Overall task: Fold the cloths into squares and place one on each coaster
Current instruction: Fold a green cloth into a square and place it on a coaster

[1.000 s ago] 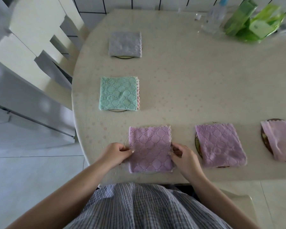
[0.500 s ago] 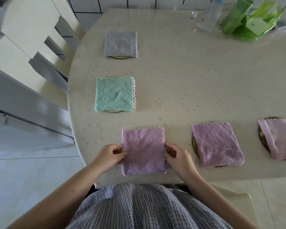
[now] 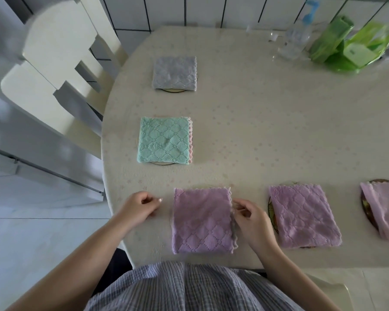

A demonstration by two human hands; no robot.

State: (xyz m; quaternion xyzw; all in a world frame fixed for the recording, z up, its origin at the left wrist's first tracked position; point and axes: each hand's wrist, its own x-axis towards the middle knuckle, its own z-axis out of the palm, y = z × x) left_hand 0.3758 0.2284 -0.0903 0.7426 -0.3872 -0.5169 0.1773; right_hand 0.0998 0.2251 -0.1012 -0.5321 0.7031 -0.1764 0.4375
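Note:
A folded purple cloth (image 3: 202, 221) lies square near the table's front edge; any coaster under it is hidden. My right hand (image 3: 250, 218) pinches its right edge, which is slightly lifted. My left hand (image 3: 139, 206) rests on the table just left of the cloth, apart from it, fingers curled and holding nothing. To the right, a second purple cloth (image 3: 303, 216) covers a coaster (image 3: 270, 209), and a pink cloth (image 3: 384, 212) covers another coaster (image 3: 364, 202). Farther back, a green cloth (image 3: 164, 140) and a grey cloth (image 3: 174, 72) each sit on a coaster.
The round cream table (image 3: 267, 131) has a clear bottle (image 3: 294, 41) and green packets (image 3: 346, 48) at the back right. A white chair (image 3: 54, 63) stands against its left side. My checked shirt fills the bottom of the view.
My left hand has let go of the purple cloth's left edge and moved away to the left. My right hand stays at the right edge.

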